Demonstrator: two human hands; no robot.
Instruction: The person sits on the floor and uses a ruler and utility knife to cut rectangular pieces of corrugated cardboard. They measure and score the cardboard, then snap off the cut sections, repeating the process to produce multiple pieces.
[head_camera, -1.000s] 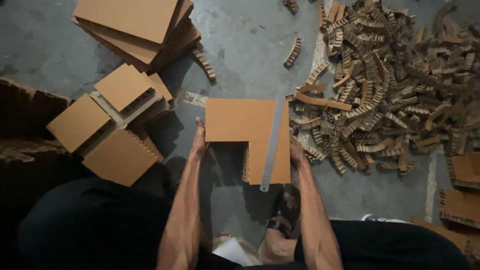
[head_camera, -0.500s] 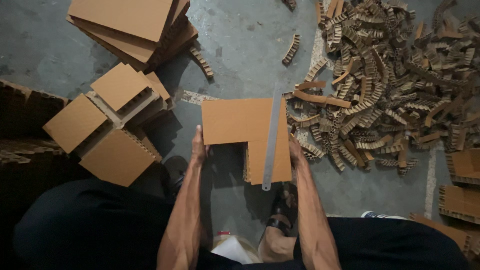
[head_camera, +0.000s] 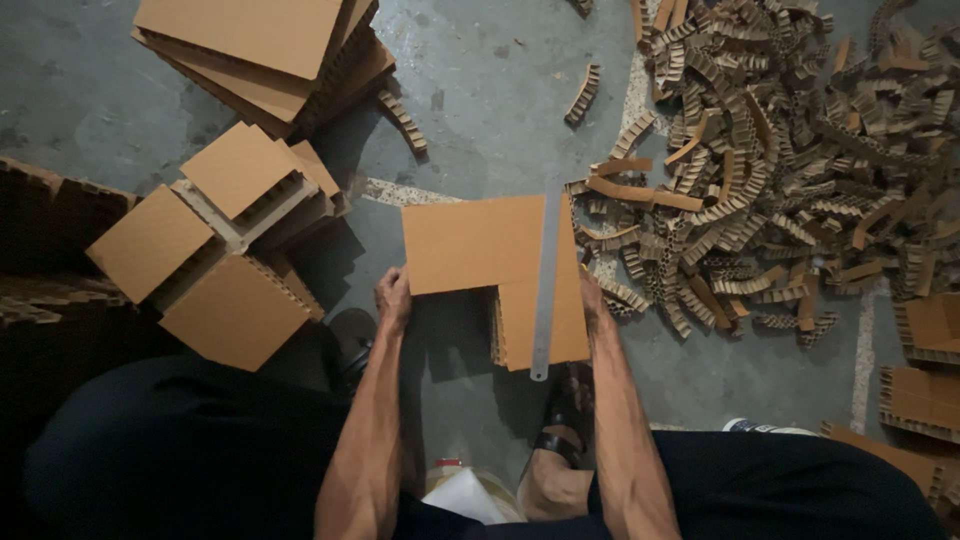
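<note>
- A grey concrete floor (head_camera: 500, 90), stained and scuffed, is seen from above; it fills the middle of the view, and pale painted lines are crossed by it near the right side.
- The light is dim, and the left edge and the bottom of the view are lost in shadow and dark clothing.
- An L-shaped honeycomb cardboard panel (head_camera: 480, 245) is held flat above the floor at the centre, its notch turned toward the person and its cut core visible along the inner edge.
- A long metal ruler (head_camera: 546, 285) is laid along the right part of the panel, its near end projecting past the panel's lower edge.
- The left hand (head_camera: 393, 297) is closed on the panel's left lower corner, thumb on top.
- The right hand (head_camera: 590, 298) is pressed to the panel's right edge, just beside the ruler; its fingers are hidden under the board, so the grip itself cannot be told.
- To the right, a wide heap of cardboard offcut strips (head_camera: 780, 170) is spread over the floor, reaching up to the panel's right edge.
- At the upper left, a stack of large cardboard sheets (head_camera: 260, 45) is piled.
- Below it, a cluster of smaller square honeycomb pieces (head_camera: 215, 250) is lying near the left hand.
- A sandalled foot (head_camera: 560, 440) is set on the floor under the panel's near end.
- More cut pieces (head_camera: 925, 370) are lying at the right edge.
</note>
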